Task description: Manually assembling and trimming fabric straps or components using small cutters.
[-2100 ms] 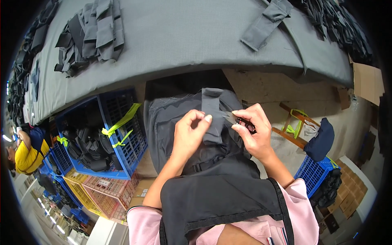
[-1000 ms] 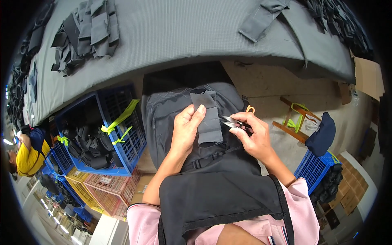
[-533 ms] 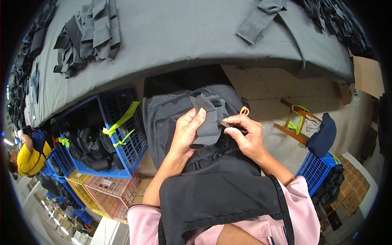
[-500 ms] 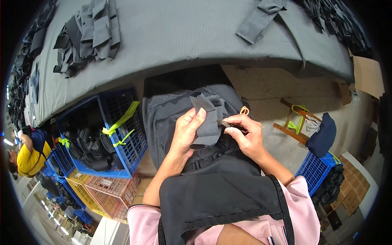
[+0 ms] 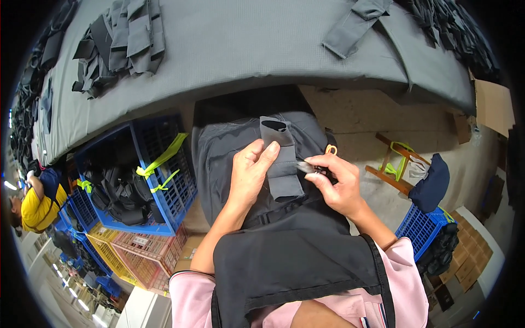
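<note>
Over my lap my left hand (image 5: 251,169) pinches a folded grey fabric strip (image 5: 282,184) along its left edge, thumb on top. The strip stands lengthwise away from me, with its far end curled into an open loop and stitch lines across it. At its right edge my right hand (image 5: 338,183) is closed round small thread snips (image 5: 304,167). Their metal tip points left at the strip's edge, and an orange loop shows just beyond my fingers. Most of the handle is hidden in my palm. Dark grey cloth (image 5: 224,156) covers my lap beneath.
A grey-covered table (image 5: 246,44) spans the far side, with stacked fabric strips (image 5: 131,41) at left and a single strip (image 5: 355,27) at right. Left stands a blue crate (image 5: 178,213) of black pieces; right, a wooden stool (image 5: 391,183) and a blue crate (image 5: 421,232). A person in yellow (image 5: 41,202) is far left.
The fabric strip has turned flatter and straighter, its far end now showing an open loop. My right hand with the snips has shifted slightly right.
</note>
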